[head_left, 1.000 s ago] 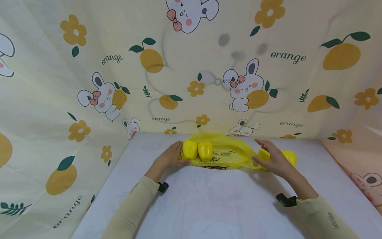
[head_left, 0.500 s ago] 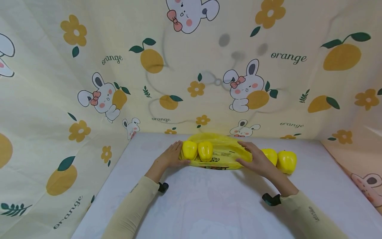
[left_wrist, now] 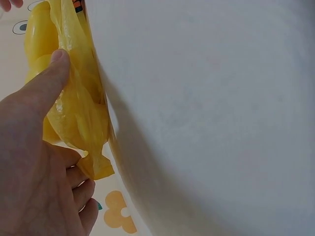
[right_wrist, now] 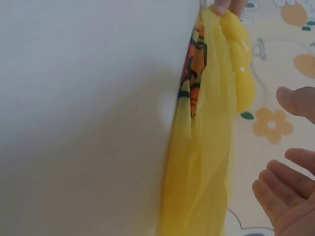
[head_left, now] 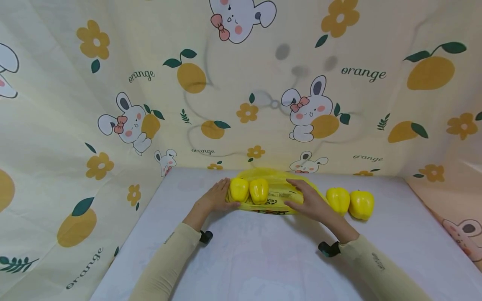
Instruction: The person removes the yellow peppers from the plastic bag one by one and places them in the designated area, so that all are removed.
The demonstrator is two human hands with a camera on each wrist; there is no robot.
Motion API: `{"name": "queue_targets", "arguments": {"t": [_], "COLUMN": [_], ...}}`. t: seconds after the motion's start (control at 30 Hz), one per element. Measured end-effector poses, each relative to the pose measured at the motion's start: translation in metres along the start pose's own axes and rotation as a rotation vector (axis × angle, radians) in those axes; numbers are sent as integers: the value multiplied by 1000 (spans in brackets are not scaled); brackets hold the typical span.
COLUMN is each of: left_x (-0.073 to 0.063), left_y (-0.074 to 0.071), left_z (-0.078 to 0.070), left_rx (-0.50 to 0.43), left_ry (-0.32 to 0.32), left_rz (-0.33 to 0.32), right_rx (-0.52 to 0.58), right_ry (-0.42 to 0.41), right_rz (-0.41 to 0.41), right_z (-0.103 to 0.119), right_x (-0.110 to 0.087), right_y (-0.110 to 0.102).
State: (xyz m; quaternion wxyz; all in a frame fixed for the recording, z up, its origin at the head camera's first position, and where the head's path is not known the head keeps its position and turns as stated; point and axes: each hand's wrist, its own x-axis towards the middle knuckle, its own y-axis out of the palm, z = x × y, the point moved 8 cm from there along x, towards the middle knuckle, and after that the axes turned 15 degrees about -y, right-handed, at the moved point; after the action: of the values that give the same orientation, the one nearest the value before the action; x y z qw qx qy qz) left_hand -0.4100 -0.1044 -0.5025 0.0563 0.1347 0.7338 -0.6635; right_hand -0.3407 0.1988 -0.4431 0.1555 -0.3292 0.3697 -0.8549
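A thin yellow plastic bag [head_left: 280,175] lies spread along the back of the white table, with dark print on it. Two yellow bell peppers [head_left: 259,191] sit side by side at its left end; film rises in front of them in the left wrist view. My left hand [head_left: 215,197] rests against that end, its thumb [left_wrist: 60,58] along the film and its other fingers loosely bent. Over the bag's right part is my right hand [head_left: 309,200], thumb and fingers spread with nothing between them. In the right wrist view this hand [right_wrist: 290,191] is apart from the peppers.
Two more yellow bell peppers [head_left: 338,200] stand together on the table [head_left: 248,255], right of the bag. A patterned cloth [head_left: 233,96] with rabbits and oranges hangs behind and along both sides. Each wrist wears a small black camera [head_left: 329,249].
My right hand has moved left, away from the right pair of peppers and over the bag. The bag's right edge has drawn back and those peppers show fully. My left hand stays put.
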Motion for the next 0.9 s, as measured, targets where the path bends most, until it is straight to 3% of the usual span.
{"name": "queue_targets", "arguments": {"t": [0.5, 0.9], "left_x": [-2, -2], "left_y": [-2, -1], "left_z": [2, 3], "left_rx": [-16, -20], "left_ry": [-1, -11], "left_rz": [-9, -10], "right_rx": [-24, 24], "right_ry": [-42, 41], "right_rz": [27, 64], "right_z": [0, -4], "right_x": [22, 39], "right_y": [27, 50]}}
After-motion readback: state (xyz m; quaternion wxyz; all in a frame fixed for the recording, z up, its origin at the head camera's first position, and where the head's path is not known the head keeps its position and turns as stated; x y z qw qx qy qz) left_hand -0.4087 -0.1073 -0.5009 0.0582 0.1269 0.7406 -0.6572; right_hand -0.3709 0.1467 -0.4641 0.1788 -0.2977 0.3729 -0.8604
